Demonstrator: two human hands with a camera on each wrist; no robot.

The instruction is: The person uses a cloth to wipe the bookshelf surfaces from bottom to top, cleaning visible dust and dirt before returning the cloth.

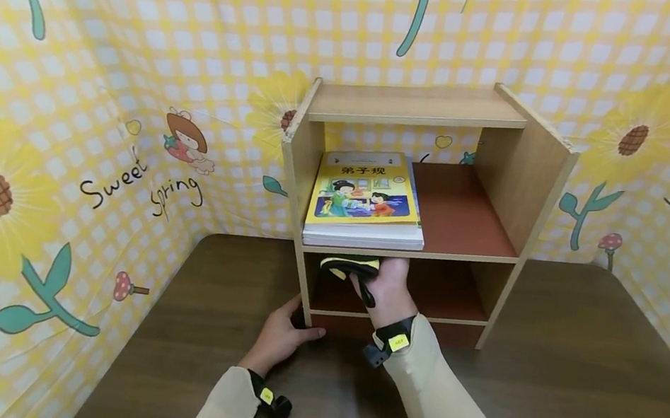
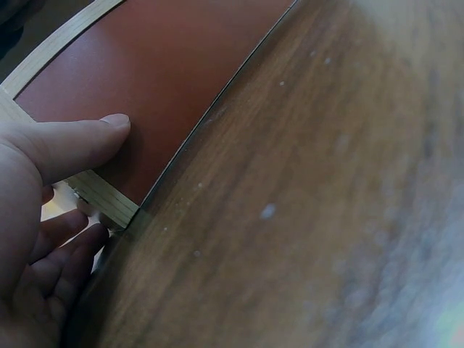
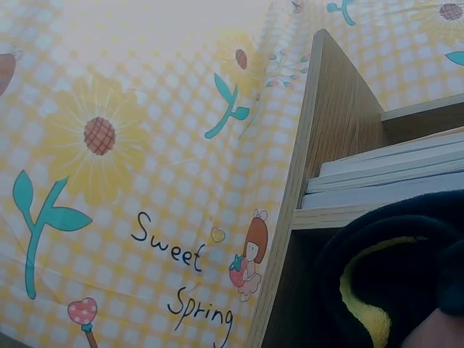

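A small wooden bookshelf [image 1: 505, 211] stands on the table. My right hand [image 1: 386, 291] reaches into its middle compartment and holds a soft black-and-yellow fabric item [image 1: 348, 265]; what kind it is cannot be told. In the right wrist view the dark fabric item [image 3: 330, 290] curves around a yellow inner part, just below the upper board. Down at the shelf's lower left corner, my left hand [image 1: 281, 337] grips the side panel. Its thumb [image 2: 87, 141] lies across the front, over the red-brown bottom panel [image 2: 174, 65], while the other fingers bend around the outside.
A stack of books [image 1: 369, 196] with a yellow illustrated cover lies flat on the upper level, at its left side. The dark wooden table [image 1: 593, 388] extends on both sides. Yellow checked cloth [image 1: 138, 53] with printed flowers hangs behind and beside it.
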